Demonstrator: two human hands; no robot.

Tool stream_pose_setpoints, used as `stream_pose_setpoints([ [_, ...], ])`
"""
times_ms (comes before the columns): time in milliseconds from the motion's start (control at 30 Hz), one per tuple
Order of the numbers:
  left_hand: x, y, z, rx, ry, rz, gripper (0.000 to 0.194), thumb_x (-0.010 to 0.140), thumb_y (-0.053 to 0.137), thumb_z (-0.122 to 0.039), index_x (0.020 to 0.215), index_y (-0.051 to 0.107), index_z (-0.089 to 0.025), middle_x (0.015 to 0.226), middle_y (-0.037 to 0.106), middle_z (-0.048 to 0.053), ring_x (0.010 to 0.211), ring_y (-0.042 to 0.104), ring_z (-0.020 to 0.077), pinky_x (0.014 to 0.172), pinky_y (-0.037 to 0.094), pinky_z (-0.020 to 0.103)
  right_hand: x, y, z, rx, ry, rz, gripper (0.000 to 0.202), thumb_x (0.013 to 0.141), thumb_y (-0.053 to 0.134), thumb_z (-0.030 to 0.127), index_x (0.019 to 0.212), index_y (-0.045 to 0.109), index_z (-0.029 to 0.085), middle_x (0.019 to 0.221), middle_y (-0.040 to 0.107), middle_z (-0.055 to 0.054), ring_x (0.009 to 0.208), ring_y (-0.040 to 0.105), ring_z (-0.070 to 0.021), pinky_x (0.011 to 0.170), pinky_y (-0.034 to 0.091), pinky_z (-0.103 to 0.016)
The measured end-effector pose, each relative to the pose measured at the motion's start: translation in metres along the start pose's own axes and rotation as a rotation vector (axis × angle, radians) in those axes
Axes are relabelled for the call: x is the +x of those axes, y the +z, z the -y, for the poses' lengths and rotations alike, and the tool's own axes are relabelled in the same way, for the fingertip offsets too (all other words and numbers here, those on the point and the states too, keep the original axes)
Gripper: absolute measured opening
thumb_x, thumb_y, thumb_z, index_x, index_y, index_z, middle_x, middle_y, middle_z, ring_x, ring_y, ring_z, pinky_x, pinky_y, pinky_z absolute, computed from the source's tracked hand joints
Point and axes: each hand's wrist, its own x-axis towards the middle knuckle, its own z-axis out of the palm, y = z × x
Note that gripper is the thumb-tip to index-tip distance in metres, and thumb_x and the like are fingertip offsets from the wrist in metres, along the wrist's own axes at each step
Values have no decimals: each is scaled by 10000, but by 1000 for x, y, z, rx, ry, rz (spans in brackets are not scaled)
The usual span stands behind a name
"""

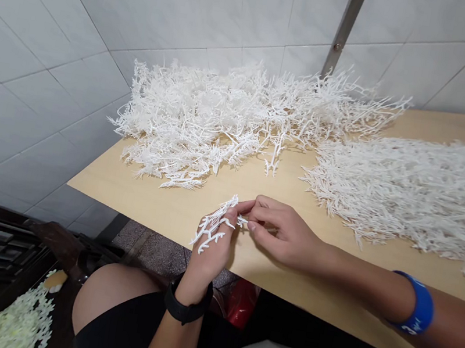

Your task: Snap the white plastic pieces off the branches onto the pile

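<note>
Left hand (212, 247) pinches a white branched sprig (212, 225) under its thumb, prongs draped toward the wrist; just beside, the right hand (279, 228) curls thumb and forefinger to a small tip, its grip unclear. A steady thumb and light touch would likely spare the thin prongs. Beyond the left hand rises a tangled white heap (225, 108); beyond the right, a flatter pile (424, 192).
</note>
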Motion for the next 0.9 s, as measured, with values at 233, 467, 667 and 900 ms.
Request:
stream_pose_setpoints([
  [233, 8, 3, 7, -377, -118, -115, 536, 1000, 295, -513, 1053, 710, -178, 994, 755, 97, 952, 701, 238, 975, 493, 430, -3, 0, -5, -84, -51, -13, 229, 823, 449, 78, 622, 474, 185, 757, 547, -36, 632, 482, -132, 587, 376, -271],
  [467, 6, -1, 10, -502, -153, -79, 517, 1000, 315, -551, 1317, 587, -246, 1287, 666, 76, 1258, 573, 215, 1089, 404, 384, -5, -4, -15, -408, -15, -96, 190, 802, 466, 51, 837, 592, 189, 952, 600, -71, 923, 555, -226, 838, 383, -392],
  [667, 1, -3, 1, -385, -59, 73, 462, 1022, 306, -478, 1394, 525, -313, 1507, 480, 5, 1428, 384, 185, 1211, 237, 373, -3, -1, -6, -280, -23, -131, 213, 890, 540, 144, 1066, 632, 220, 1097, 655, -82, 1058, 576, -246, 936, 391, -425],
  [900, -2, -5, -5, -226, 23, 166, 482, 1017, 314, -472, 1435, 486, -303, 1525, 452, 1, 1429, 384, 191, 1216, 249, 377, 1, 2, 2, 134, 100, -108, 91, 912, 591, 234, 878, 659, 185, 956, 649, -54, 873, 600, -174, 796, 470, -305],
])
